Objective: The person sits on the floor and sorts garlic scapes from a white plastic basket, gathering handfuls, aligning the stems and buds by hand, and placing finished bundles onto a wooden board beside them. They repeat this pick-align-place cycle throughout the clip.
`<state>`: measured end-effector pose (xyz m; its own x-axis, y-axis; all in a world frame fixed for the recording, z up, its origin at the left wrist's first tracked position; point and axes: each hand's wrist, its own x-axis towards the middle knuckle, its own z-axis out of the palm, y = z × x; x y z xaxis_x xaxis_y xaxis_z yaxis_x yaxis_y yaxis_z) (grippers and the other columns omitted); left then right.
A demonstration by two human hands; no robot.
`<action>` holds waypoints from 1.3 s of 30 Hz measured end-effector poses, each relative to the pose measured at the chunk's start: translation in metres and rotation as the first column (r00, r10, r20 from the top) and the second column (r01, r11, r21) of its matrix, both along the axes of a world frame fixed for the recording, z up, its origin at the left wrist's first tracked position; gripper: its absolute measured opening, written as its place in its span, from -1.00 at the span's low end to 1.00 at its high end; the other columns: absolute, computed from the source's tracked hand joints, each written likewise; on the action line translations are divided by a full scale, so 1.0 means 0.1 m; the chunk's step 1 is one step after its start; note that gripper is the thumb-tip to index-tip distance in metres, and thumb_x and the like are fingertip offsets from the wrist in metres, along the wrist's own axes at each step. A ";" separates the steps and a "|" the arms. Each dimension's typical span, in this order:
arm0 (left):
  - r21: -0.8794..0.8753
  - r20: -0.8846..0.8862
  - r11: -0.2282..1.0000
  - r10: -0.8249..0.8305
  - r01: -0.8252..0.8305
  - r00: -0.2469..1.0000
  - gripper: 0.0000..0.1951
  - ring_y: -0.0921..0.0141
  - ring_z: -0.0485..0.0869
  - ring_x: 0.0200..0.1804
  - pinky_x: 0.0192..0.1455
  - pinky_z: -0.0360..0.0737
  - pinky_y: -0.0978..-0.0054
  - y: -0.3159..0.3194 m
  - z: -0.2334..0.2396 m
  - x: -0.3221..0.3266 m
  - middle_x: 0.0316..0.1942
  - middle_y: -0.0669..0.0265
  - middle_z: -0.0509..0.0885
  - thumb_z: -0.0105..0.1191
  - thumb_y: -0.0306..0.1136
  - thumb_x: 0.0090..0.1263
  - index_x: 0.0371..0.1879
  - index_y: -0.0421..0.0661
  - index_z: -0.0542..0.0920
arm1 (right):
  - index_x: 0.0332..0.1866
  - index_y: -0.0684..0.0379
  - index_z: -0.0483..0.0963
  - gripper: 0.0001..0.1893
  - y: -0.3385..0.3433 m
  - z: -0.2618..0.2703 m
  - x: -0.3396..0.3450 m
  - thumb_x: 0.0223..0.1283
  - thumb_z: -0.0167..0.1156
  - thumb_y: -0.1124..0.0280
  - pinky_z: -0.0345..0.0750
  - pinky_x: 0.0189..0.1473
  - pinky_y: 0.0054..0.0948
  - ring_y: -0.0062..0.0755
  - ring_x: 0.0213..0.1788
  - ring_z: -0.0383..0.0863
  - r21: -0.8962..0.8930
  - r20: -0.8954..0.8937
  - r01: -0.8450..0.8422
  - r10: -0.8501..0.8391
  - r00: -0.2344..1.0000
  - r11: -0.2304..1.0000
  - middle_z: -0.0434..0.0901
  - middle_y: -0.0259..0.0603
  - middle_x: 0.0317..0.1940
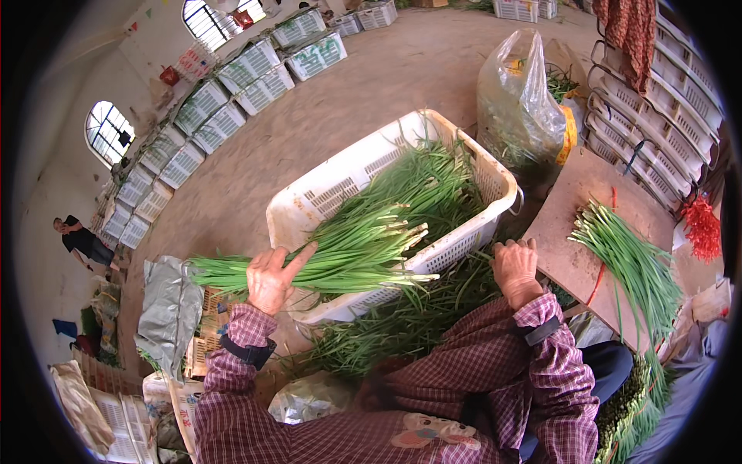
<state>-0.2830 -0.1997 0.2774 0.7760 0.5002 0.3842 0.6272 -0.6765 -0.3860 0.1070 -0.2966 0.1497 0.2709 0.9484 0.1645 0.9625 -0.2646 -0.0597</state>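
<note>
My left hand (271, 281) grips a bundle of green garlic chives (342, 255) near its leafy end, the index finger stretched along the stalks. Their pale cut ends point right, over the near rim of a white plastic crate (284, 214). More chives (432, 174) lie inside that crate. To the right, my right hand (515, 268) has its fingers curled beside the board's left edge; whether anything small is in them is hidden. On the brown board (571, 203) rests another chive bundle (629, 255), with a red tie (597, 284) beneath it. Loose chive leaves (394, 330) are heaped between the crate and my lap.
A clear plastic bag (516, 110) of greens stands behind the crate. Stacked white crates (655, 110) rise at the right, near red ties (701, 229). Filled crates (249, 75) line the far wall. A person (87, 243) stands at far left. Tied chives (632, 406) lie at lower right.
</note>
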 end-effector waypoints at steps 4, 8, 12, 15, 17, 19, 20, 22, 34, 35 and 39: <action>-0.001 0.032 1.000 -0.010 0.010 0.999 -0.06 0.31 0.49 -0.42 -0.35 0.49 0.32 -0.01 -0.03 0.01 -0.46 0.35 0.36 0.26 -0.54 -0.35 0.29 0.27 0.53 | -0.07 0.08 0.65 -0.67 -0.01 0.39 -0.25 0.28 0.21 0.07 0.52 0.09 -0.12 -0.09 -0.12 0.70 0.113 -0.508 -0.152 0.188 0.840 0.982 0.69 -0.01 -0.20; -0.015 0.052 0.998 -0.066 0.067 0.996 -0.01 0.31 0.51 -0.40 -0.34 0.49 0.33 -0.04 -0.02 0.15 -0.42 0.34 0.40 0.31 -0.55 -0.42 0.29 0.27 0.52 | 0.03 0.37 0.57 -0.55 0.17 -0.01 -0.51 0.32 0.21 0.13 0.55 0.10 -0.36 -0.19 -0.05 0.68 0.406 -0.903 -0.241 0.427 0.041 0.882 0.70 -0.01 -0.15; -0.027 0.061 0.996 -0.088 0.090 0.994 -0.01 0.31 0.51 -0.40 -0.35 0.49 0.33 -0.07 0.01 0.17 -0.41 0.34 0.41 0.33 -0.55 -0.42 0.29 0.28 0.52 | -0.05 0.36 0.60 -0.69 0.24 0.17 -0.69 0.29 0.23 0.31 0.58 -0.03 -0.36 -0.25 -0.09 0.71 0.266 -0.959 -0.256 0.282 0.028 0.929 0.72 -0.04 -0.22; -0.034 0.071 0.996 -0.081 0.084 0.994 -0.02 0.31 0.50 -0.41 -0.35 0.49 0.33 -0.05 -0.01 0.13 -0.43 0.34 0.40 0.31 -0.54 -0.42 0.28 0.28 0.53 | -0.08 0.23 0.64 -0.76 0.18 0.02 -0.53 0.25 0.24 0.31 0.61 -0.11 -0.34 -0.24 -0.20 0.73 0.372 -0.874 -0.192 0.412 0.256 0.908 0.72 -0.08 -0.29; -0.025 0.074 0.998 -0.058 0.060 0.996 -0.04 0.30 0.49 -0.42 -0.35 0.49 0.32 -0.05 0.00 0.08 -0.45 0.34 0.37 0.29 -0.54 -0.41 0.27 0.27 0.54 | -0.12 0.09 0.67 -0.80 0.11 0.04 -0.35 0.23 0.26 0.29 0.64 -0.19 -0.31 -0.21 -0.32 0.74 0.306 -0.752 -0.143 0.331 0.570 0.941 0.72 -0.15 -0.39; -0.016 0.076 0.999 -0.046 0.048 0.996 -0.04 0.30 0.49 -0.42 -0.35 0.49 0.32 -0.04 -0.01 0.02 -0.46 0.34 0.36 0.28 -0.55 -0.41 0.27 0.27 0.54 | -0.13 0.05 0.69 -0.76 0.02 0.02 -0.14 0.20 0.29 0.18 0.63 -0.18 -0.27 -0.16 -0.31 0.73 0.116 -0.477 -0.076 0.122 0.870 0.990 0.72 -0.15 -0.38; -0.010 0.077 0.999 -0.037 0.038 0.996 -0.05 0.30 0.48 -0.43 -0.35 0.49 0.31 -0.04 -0.03 0.00 -0.47 0.34 0.35 0.27 -0.55 -0.40 0.27 0.27 0.55 | -0.11 0.04 0.69 -0.72 -0.01 0.01 -0.07 0.18 0.29 0.12 0.62 -0.16 -0.23 -0.12 -0.27 0.71 0.083 -0.480 -0.057 0.090 0.872 0.995 0.72 -0.14 -0.34; -0.017 0.079 0.999 -0.035 0.036 0.996 -0.05 0.30 0.48 -0.43 -0.35 0.49 0.31 -0.04 -0.04 0.01 -0.46 0.34 0.35 0.27 -0.55 -0.40 0.27 0.28 0.55 | -0.06 0.15 0.66 -0.59 -0.07 0.04 -0.04 0.19 0.29 0.02 0.61 -0.10 -0.22 -0.11 -0.19 0.71 0.151 -0.505 -0.109 0.171 0.846 0.983 0.70 -0.07 -0.22; -0.255 0.174 0.967 0.053 -0.007 0.983 -0.14 0.29 0.56 -0.40 -0.35 0.52 0.32 -0.09 -0.08 0.10 -0.43 0.31 0.48 0.29 -0.60 -0.30 0.23 0.19 0.57 | -0.20 0.25 0.64 -0.83 0.06 0.23 -0.30 0.14 0.27 0.42 0.59 -0.12 -0.25 -0.03 -0.17 0.70 0.359 -0.767 -0.039 0.318 0.558 0.933 0.70 0.03 -0.28; -0.395 0.224 0.918 0.131 -0.033 0.966 -0.21 0.29 0.62 -0.37 -0.30 0.57 0.33 -0.08 -0.09 0.11 -0.39 0.28 0.58 0.29 -0.63 -0.23 0.20 0.10 0.60 | -0.23 0.19 0.65 -0.83 0.03 0.09 -0.16 0.11 0.32 0.37 0.61 -0.15 -0.25 -0.08 -0.22 0.70 0.406 -0.595 -0.009 0.272 0.757 0.914 0.70 -0.03 -0.33; -0.520 0.535 0.830 0.132 0.202 0.835 -0.47 0.33 0.73 -0.27 -0.16 0.65 0.43 0.03 -0.24 0.01 -0.27 0.18 0.73 0.25 -0.64 0.01 0.08 -0.10 0.64 | -0.17 0.11 0.66 -0.72 -0.12 0.00 0.10 0.02 0.39 0.23 0.59 -0.08 -0.19 -0.11 -0.15 0.68 0.157 -0.426 0.033 0.037 0.904 0.987 0.68 -0.14 -0.26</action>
<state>-0.2822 -0.1969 0.2532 0.5519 0.7258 0.4107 0.5847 -0.6879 0.4300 0.1169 -0.3086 0.1494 0.3467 0.9206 0.1798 0.8355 -0.2160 -0.5052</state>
